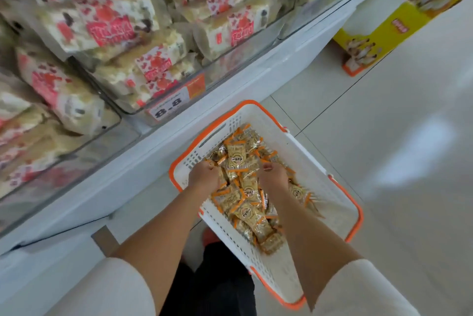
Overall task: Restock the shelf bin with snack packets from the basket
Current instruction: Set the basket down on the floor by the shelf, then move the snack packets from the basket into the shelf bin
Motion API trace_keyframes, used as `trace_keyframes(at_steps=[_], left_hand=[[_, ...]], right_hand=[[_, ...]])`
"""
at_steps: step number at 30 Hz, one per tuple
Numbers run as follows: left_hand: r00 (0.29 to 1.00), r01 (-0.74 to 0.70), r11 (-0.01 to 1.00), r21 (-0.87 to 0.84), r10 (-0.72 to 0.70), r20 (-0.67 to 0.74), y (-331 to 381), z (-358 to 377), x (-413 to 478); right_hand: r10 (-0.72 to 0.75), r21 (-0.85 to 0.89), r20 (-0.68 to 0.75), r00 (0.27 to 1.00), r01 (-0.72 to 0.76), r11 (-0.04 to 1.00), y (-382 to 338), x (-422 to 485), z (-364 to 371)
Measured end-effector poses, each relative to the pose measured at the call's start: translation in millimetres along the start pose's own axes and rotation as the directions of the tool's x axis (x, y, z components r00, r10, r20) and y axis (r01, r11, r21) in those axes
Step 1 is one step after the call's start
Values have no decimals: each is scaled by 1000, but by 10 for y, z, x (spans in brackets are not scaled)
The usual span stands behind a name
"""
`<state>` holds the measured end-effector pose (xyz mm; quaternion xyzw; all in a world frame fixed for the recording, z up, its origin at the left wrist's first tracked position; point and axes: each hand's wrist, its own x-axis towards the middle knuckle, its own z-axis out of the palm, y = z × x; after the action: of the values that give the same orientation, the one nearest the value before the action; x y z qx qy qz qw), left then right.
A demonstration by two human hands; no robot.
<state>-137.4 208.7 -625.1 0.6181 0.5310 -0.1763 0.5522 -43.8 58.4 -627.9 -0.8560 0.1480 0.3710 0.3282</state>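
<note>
so the snack packets (pixel 245 210) are all heaped in one pile along the middle of the basket (pixel 302 152), little gold wrappers with orange ends; none of them up on the shelf yet as far as I can see; both hands are down in the pile from either side. The left hand (pixel 204 175) is curled tight on a clump at the shelf side, and the right hand (pixel 272 177) has its thumb over the top and its fingers dug under, so both are holding packets, not open. My guess is two hands because the packets are small and slippery, and a scoop from both sides lifts a bunch instead of one at a time; the basket sits on the floor (pixel 384 111) right up against the white shelf base (pixel 179 152), which keeps the lift to the bins short; the shelf bins (pixel 225 59) above have clear fronts and are stuffed with red-and-white packs (pixel 110 26), a different product, so I can't tell which bin these go in; price tag (pixel 169 108) reads 8.8; a yellow carton (pixel 399 24) stands further off at the end of the shelf
</note>
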Motion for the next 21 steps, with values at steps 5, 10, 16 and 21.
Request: trace_keyframes(at_steps=[5,10,16,21], left_hand=[[992,-126,992,19,126,5,-87,258,527],[991,-133,991,3,133,23,-132,285,794],[995,-102,993,-67,101,-17,-83,238,698],[999,-47,985,-164,46,-8,-68,133,580]], right_hand=[[-1,-97,30,1000,4,995,158,575,185],[-48,-53,76,996,52,997,323,779,444],[-92,7,-31,995,93,996,456,1032,754],[-69,-8,-3,998,69,998,496,1000,805]])
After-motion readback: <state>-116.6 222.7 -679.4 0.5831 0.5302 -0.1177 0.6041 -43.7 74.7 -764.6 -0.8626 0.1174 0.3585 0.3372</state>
